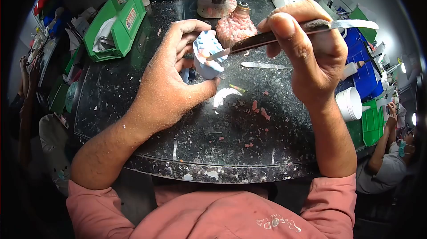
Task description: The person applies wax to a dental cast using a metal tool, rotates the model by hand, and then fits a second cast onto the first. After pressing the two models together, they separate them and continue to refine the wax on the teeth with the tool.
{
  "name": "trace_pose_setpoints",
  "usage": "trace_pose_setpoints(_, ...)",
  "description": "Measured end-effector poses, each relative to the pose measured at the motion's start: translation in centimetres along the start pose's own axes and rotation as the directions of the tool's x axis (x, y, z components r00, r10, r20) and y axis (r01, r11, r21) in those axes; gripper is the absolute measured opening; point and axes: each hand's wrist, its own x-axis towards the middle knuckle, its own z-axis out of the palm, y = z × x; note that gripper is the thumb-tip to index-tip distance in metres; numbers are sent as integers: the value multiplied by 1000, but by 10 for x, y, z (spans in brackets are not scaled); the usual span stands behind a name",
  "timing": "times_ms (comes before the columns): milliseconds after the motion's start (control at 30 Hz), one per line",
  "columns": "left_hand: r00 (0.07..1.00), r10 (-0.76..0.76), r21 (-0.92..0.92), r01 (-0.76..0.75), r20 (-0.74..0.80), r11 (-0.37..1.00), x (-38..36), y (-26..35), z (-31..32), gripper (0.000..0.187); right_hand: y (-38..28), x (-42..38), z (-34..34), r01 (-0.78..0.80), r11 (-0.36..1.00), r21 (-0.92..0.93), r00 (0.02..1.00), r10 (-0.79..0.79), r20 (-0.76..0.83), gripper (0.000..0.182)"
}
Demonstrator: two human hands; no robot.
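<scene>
My left hand (171, 76) grips a pale blue and white dental cast (208, 54) with pink wax on it, held upright above the dark stone bench (200, 136). My right hand (307, 50) is closed around a long metal wax knife (284, 34), and its tip touches the face of the cast. Both hands are raised over the middle of the bench, the left dusted with powder.
A wax-crusted spirit lamp (236, 26) stands just behind the cast. A second metal spatula (264, 65) and a white curved piece (224, 96) lie on the bench. A green bin (115, 25) sits at back left, a white cup (349, 103) at right. Another person (387, 154) sits at far right.
</scene>
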Motion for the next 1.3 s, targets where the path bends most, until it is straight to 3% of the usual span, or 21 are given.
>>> trace_pose_setpoints(167,995,98,-32,-98,7,995,1,-1,1,75,8,-2,0,-105,967,230,993,115,-33,14)
trace_pose_setpoints(433,999,49,-127,-51,-20,991,1,1,2,75,20,1,-16,-165,959,232,985,172,-10,19)
trace_pose_setpoints(500,997,72,-127,-75,-26,989,1,0,1,76,22,5,-19,-135,942,307,975,182,-130,21)
trace_pose_setpoints(533,997,80,-170,-83,-23,982,1,0,1,75,29,5,-22,-160,909,385,941,258,-218,23)
trace_pose_setpoints(633,994,107,-224,-108,-17,969,3,-3,1,75,43,21,-28,-255,940,228,876,325,-356,26)
trace_pose_setpoints(700,993,116,-232,-114,-6,966,3,-1,0,74,65,31,-41,-323,934,153,875,356,-329,26)
trace_pose_setpoints(767,997,49,-168,-40,52,985,2,3,-2,73,78,38,-38,-252,964,83,912,266,-312,26)
trace_pose_setpoints(933,1000,13,-102,-11,13,995,2,5,-1,76,90,40,-33,-322,947,15,901,311,-303,27)
trace_pose_setpoints(1033,1000,-19,-69,20,9,997,2,8,-1,74,88,33,-33,-402,899,172,836,437,-331,26)
trace_pose_setpoints(1100,1000,-3,-63,4,9,998,1,5,-1,74,85,22,-34,-401,697,595,697,653,-295,25)
trace_pose_setpoints(1233,1000,-20,-76,22,19,997,1,4,0,74,80,-8,-33,-411,596,690,618,739,-269,27)
trace_pose_setpoints(1300,999,-35,-73,38,33,997,0,3,1,74,78,-13,-34,-429,627,650,608,733,-305,26)
